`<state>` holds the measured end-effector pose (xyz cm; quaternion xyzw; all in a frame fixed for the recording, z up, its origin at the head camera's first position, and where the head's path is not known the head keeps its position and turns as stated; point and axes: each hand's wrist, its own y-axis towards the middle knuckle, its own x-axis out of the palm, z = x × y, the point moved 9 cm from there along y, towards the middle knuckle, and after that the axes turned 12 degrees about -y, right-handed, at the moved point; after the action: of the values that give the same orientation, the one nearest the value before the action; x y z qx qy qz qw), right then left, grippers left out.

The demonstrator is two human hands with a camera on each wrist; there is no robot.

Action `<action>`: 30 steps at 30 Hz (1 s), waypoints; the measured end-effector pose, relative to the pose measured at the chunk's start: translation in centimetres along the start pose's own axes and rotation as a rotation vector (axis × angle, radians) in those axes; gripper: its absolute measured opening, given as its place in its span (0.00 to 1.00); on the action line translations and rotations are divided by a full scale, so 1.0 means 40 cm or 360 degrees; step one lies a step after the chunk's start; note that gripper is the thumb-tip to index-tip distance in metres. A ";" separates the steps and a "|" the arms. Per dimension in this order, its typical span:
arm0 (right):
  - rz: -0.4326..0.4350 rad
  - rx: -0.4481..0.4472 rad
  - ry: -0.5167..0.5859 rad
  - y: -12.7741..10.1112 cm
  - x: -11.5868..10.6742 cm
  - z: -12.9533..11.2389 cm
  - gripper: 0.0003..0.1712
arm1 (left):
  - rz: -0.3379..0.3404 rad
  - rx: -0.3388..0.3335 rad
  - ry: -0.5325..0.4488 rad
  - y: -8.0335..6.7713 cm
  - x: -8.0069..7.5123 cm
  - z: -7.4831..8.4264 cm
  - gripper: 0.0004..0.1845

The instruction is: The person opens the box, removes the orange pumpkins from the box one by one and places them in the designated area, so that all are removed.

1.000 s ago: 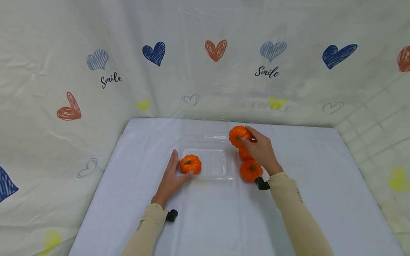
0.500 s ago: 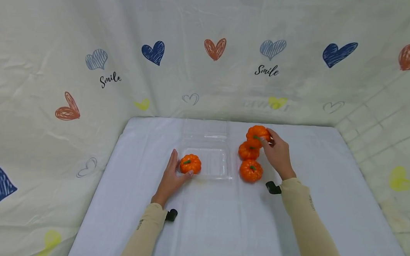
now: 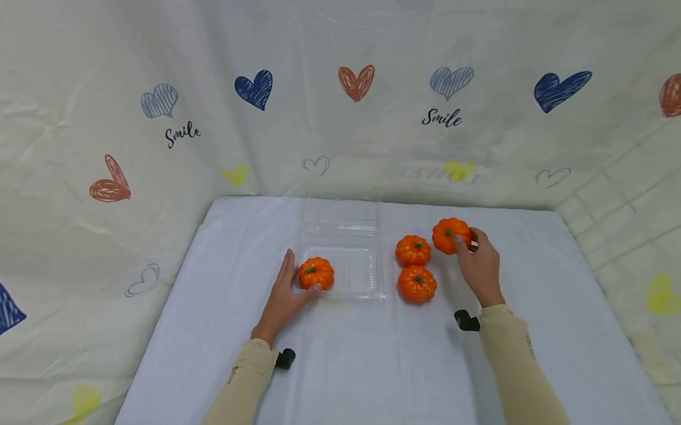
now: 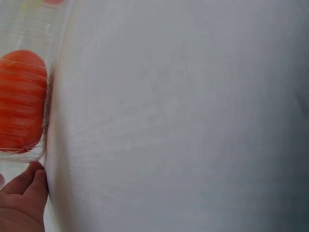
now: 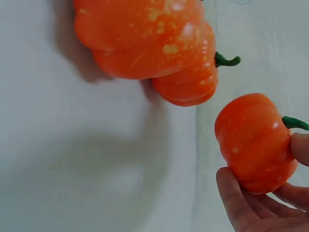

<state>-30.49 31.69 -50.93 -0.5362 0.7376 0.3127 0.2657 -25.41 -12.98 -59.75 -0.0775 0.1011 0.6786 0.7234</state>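
We note the right hand point(image 3: 481, 268) gripping a small orange plastic pumpkin point(image 3: 451, 235) between thumb and curled fingers, held just above the white-clothed table point(image 3: 367, 368), to the right of two more orange pumpkins point(image 3: 413, 251) lying side by side on the cloth. The left hand point(image 3: 283, 294) lies with straight fingers against the near-left corner of the clear plastic clamshell box point(image 3: 355, 271), its lid open; its grip encloses nothing. One orange pumpkin point(image 3: 316, 273) sits inside the box. In our judgement, one of four pumpkins is boxed; three remain outside and the lid remains unclosed.
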 end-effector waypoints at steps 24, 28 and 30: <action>-0.0230 0.0335 -0.0103 -0.034 0.072 0.137 0.38 | 0.0006 -0.0001 0.0013 0.002 0.002 -0.003 0.63; -0.0276 0.0382 -0.0115 -0.039 0.080 0.154 0.41 | 0.0008 0.0002 0.0025 0.002 0.002 -0.002 0.63; -0.0302 0.0391 -0.0116 -0.039 0.082 0.162 0.41 | 0.0007 0.0003 0.0030 0.002 0.001 -0.002 0.63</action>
<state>-29.54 34.12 -57.88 -0.5553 0.7062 0.2128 0.3842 -25.49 -12.94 -59.83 -0.0829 0.1086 0.6793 0.7210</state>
